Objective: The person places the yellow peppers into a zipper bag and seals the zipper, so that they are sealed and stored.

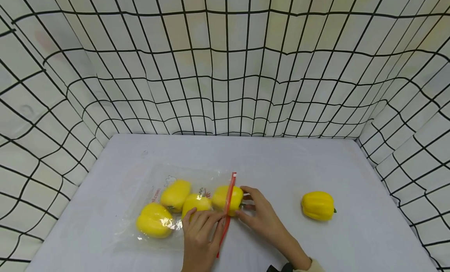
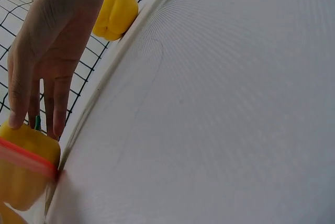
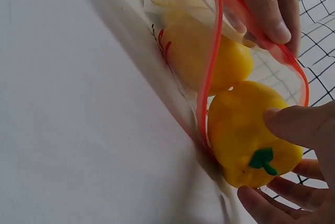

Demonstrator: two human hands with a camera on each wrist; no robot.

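Note:
A clear zip bag [image 1: 147,186] with a red zipper strip [image 1: 227,209] lies on the table and holds three yellow peppers [image 1: 175,194]. A fourth yellow pepper [image 1: 233,198] with a green stem [image 3: 261,160] sits half inside the bag's mouth. My right hand [image 1: 247,205] grips it from the stem end, with the thumb [image 3: 298,124] on one side and the other fingers [image 3: 277,192] opposite. My left hand [image 1: 204,219] holds the bag's upper lip by the zipper, its fingers [image 3: 267,4] lifting the lip so the mouth stays open.
One more yellow pepper [image 1: 317,205] lies loose on the white table [image 1: 281,159], to the right of my right hand. Grid-patterned walls [image 1: 225,69] close in the table at the back and on both sides.

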